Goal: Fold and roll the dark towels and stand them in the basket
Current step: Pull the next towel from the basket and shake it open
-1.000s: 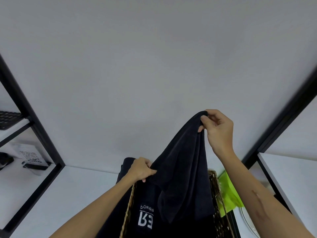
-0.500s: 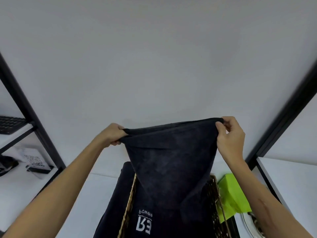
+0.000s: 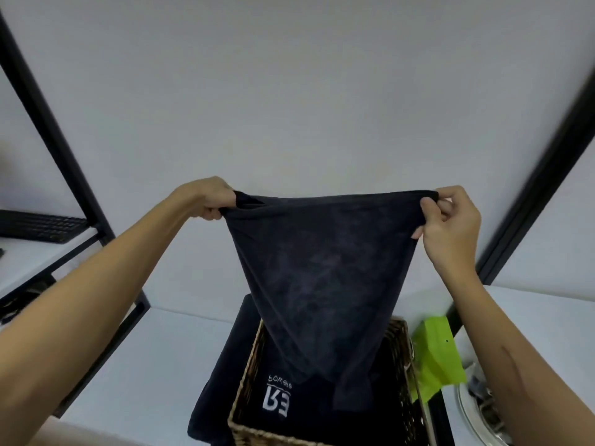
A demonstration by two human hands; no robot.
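While the left hand (image 3: 209,201) and right hand (image 3: 450,223) each pinch a top corner, the dark towel (image 3: 318,278) hangs stretched between them, above the basket (image 3: 248,381).

Below my arms runs a white table (image 3: 138,358), and the woven basket (image 3: 246,378) sits on it, with a dark towel (image 3: 222,365) lying beside the basket's left wall. To the basket's right sits a bright green pouch (image 3: 434,358) — just past it, a round white dish (image 3: 467,410) at the edge. Off to my left a second white surface (image 3: 29,259) inside the black frame carries a black keyboard (image 3: 42,224).
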